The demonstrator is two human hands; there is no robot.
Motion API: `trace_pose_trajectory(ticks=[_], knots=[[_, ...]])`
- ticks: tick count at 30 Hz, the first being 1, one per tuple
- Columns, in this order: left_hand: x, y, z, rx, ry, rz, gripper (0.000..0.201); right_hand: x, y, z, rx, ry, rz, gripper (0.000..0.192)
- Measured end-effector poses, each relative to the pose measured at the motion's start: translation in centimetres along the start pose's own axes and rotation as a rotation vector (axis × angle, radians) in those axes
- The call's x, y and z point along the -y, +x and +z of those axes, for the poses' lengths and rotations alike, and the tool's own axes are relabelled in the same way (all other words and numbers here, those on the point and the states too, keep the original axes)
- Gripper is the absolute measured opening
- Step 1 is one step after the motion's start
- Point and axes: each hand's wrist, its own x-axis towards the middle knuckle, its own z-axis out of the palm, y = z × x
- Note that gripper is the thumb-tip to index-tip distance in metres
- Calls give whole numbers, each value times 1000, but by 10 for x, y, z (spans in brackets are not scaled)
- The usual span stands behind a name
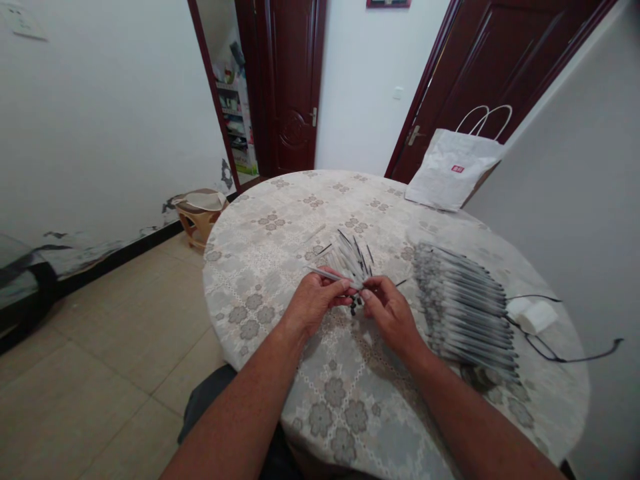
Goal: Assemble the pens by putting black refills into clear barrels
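Holding one tube [333, 275], both hands, left [313, 303] and right [390, 313], pinch it; many lie finished in rows [465, 307]; a loose pile [350, 257] remains.

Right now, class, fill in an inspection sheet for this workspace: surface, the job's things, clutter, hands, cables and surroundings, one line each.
Surface: round table under a pale flowered cloth.
Job's things: one thin white stick pinched between both hands; a loose pile of sticks just beyond them; a long neat row of sticks to the right; small dark bits below the fingers.
Clutter: white paper bag at the far edge; small white box near the right rim.
Hands: left hand and right hand, both closed on the stick.
Cables: thin black cable running by the box.
Surroundings: white walls, dark red doors, tiled floor, low stool.
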Motion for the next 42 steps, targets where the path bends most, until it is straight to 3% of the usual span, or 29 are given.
trace_pose_trajectory(ticks=[4, 11, 17, 20, 26, 30, 35, 40, 42], knots=[[0, 0, -1, 3, -8, 5, 31, 2, -1, -1, 25, -90, -26, 21], [-2, -1, -1, 37, 3, -3, 29, -2, 0, 1, 87, 35, 21, 46], [-3, 1, -3, -12, -8, 14, 29, -1, 0, 1, -13, 36, -25, 25], [-2, 1, -4, 20, 8, 6, 28, 2, 0, 0, 21, -29, -46, 20], [-5, 0, -2, 33, 30, 2, 27, 2, 1, 1, 77, 28, -20, 44], [-7, 0, -1, -4, 27, 7, 28, -2, 0, 2, 9, 78, -20, 28], [-5, 1, -3, 9, 31, -3, 30, 0, 0, 1, 6, -79, -81, 17], [-6, -1, -1, 24, 33, -19, 30, 3, -1, 0, 67, -73, -66, 39], [-7, -1, -1, 11, 34, -18, 31, 3, -2, 0, 62, -29, -47, 39]])
